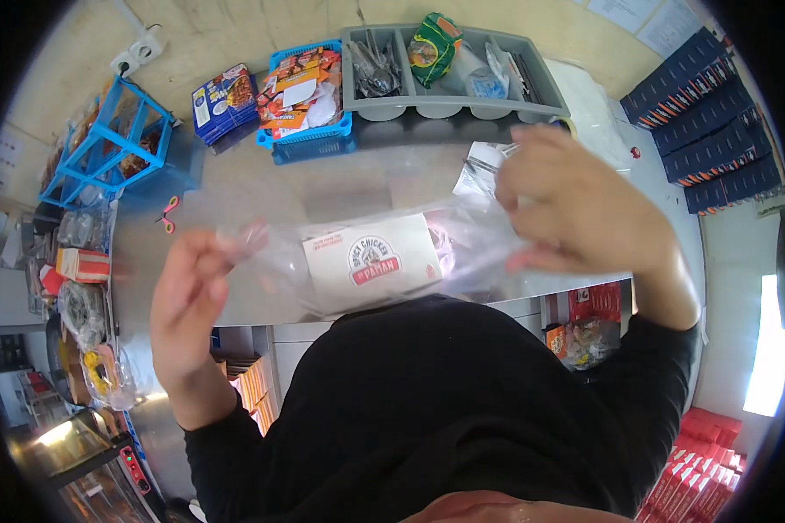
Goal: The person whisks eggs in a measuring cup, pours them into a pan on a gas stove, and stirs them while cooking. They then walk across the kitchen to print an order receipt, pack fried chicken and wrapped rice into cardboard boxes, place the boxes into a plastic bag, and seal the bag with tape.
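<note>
A white printed cardboard food box (373, 261) sits inside a clear plastic bag (484, 238), at the front edge of the steel worktop (248, 189). My left hand (190, 287) pinches the bag's left end between thumb and fingers. On the other side, my right hand (562, 202) is blurred and grips the bag's right end, its fingers curled. The plastic stretches between both hands, with the box in its middle. Something pinkish shows through the bag at the box's right side. Just behind my right hand lies a printed paper slip (474, 170), partly covered by the fingers.
Small scissors (168, 214) lie at left, near a blue plastic rack (114, 147). Along the wall stand blue packets (226, 104), a blue basket (307, 134) of sachets and a grey cutlery organizer (392, 101). Dark boxes (706, 124) are stacked at right; a heated display cabinet (98, 471) stands lower left.
</note>
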Demonstrator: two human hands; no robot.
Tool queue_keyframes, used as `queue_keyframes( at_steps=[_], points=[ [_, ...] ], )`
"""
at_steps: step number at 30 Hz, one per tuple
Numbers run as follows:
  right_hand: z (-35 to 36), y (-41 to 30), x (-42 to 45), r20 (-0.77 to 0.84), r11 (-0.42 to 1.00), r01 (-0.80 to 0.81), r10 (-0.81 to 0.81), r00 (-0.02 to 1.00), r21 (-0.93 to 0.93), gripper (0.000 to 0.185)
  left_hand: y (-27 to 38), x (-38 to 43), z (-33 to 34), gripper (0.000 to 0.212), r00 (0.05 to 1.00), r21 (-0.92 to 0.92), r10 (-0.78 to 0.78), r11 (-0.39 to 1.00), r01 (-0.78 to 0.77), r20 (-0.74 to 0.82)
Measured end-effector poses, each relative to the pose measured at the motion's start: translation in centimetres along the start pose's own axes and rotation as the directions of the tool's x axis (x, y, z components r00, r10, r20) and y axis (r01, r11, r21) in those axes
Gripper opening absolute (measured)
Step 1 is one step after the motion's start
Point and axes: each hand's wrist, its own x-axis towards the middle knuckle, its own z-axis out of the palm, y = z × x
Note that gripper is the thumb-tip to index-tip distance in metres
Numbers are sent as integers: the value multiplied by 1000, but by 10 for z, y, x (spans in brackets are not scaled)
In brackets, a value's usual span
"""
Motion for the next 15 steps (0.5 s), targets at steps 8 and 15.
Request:
queue_keyframes(
  at_steps=[8,15],
  points=[
    [179,25,-78,423,442,-759,642,640,477,129,-98,-23,10,71,994,624,-37,781,-34,101],
    [239,-5,64,-58,760,-241,343,937,604,72,-149,12,75,36,920,709,-234,703,-64,314]
  ],
)
